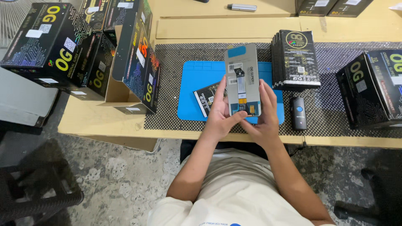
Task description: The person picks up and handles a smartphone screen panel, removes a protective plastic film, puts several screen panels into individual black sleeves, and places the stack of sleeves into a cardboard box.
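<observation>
A grey phone display panel (242, 67) is held upright above the blue work mat (197, 79), its back with a flex cable and stickers facing me. My left hand (220, 115) grips its lower left edge, thumb across the bottom. My right hand (264, 113) grips the lower right edge. A flat black pouch (205, 98) lies on the mat under the hands, partly hidden.
A stack of flat black pouches (296, 58) stands right of the mat. A small black scanner (298, 112) lies beside it. Black boxes sit at right (372, 88) and piled at left (63, 46), by an open carton (115, 90). A marker (242, 7) lies at the back.
</observation>
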